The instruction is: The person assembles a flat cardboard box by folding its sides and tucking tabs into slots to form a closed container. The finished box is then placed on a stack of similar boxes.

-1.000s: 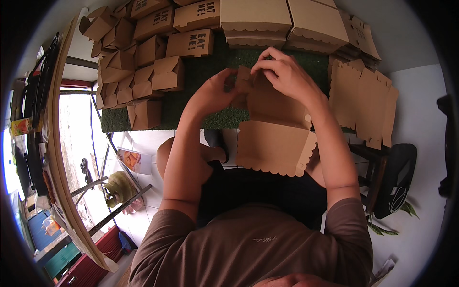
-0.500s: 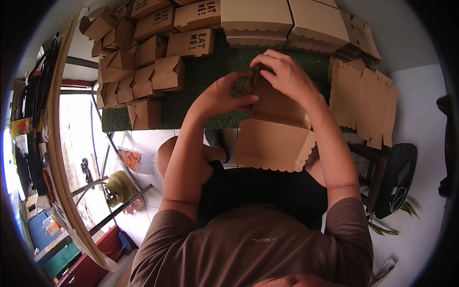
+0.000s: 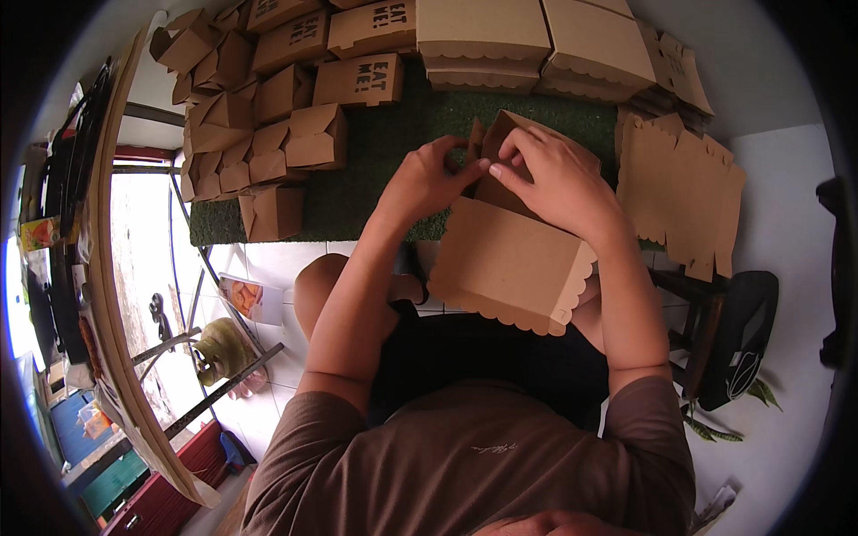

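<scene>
A brown cardboard box (image 3: 514, 259), partly folded, is between my hands at the near edge of the table. Its scalloped lid hangs open toward me over my lap, and its walls stand up at the far side. My left hand (image 3: 435, 179) pinches the left side wall, with the thumb on the inner face and the fingers behind. Inside the box, my right hand (image 3: 563, 188) has its fingers curled against that same left corner, thumb close to the left thumb. The right hand hides much of the box's floor.
Folded boxes (image 3: 313, 138) are piled at the table's left and back. Stacks of scallop-edged cardboard (image 3: 483, 31) stand at the back right, with flat box blanks (image 3: 675, 188) at the right edge. Green turf (image 3: 384, 143) covers the table. A dark stool (image 3: 702, 330) stands right.
The box has turned and its lid has swung nearer to me. My right hand has come down from the far rim to the left inner corner, beside my left thumb.
</scene>
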The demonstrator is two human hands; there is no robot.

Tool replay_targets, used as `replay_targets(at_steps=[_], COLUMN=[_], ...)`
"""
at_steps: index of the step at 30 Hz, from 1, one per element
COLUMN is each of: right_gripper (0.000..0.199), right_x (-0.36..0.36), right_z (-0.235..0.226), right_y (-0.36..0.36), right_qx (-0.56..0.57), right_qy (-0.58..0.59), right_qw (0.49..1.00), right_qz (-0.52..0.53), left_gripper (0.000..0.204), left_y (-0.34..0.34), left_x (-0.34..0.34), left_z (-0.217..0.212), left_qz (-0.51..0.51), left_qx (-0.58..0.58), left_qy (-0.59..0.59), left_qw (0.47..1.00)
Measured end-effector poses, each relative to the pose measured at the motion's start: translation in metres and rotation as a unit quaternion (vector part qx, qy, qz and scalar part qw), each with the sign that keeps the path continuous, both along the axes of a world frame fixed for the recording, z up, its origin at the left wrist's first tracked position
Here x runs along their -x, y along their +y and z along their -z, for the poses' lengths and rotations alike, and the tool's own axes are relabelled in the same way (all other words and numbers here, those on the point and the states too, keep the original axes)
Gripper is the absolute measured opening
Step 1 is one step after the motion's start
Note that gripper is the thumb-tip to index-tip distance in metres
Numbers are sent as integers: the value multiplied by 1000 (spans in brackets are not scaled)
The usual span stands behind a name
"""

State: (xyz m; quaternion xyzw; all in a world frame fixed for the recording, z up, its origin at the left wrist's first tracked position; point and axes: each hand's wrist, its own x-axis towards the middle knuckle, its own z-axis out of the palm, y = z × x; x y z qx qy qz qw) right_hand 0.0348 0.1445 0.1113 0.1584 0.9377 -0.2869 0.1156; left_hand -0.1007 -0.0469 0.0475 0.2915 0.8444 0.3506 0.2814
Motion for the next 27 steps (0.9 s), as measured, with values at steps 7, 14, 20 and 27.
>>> replay_targets(at_steps=[7,14,20,27], right_gripper=[55,57,73,42], right_x=[-7,-7,-10,-13], right_z=[22,35,39,47], right_y=[0,-4,-33,-64], right_qx=[18,63,-61,-174], right_qy=[-151,3,31,131], right_qw=[981,985,982,971], right_qz=[-124,-159,-177,-100], left_gripper=[67,59,63,70], left_y=[1,1,1,-1], left_x=[2,1,-1,-5], left_z=[-9,-12,-16,-19], left_qz=[15,-1,-54,-75], left_qx=[4,-23,-50,-23], left_qy=[-35,-42,-68,-49], left_qw=[999,999,995,996])
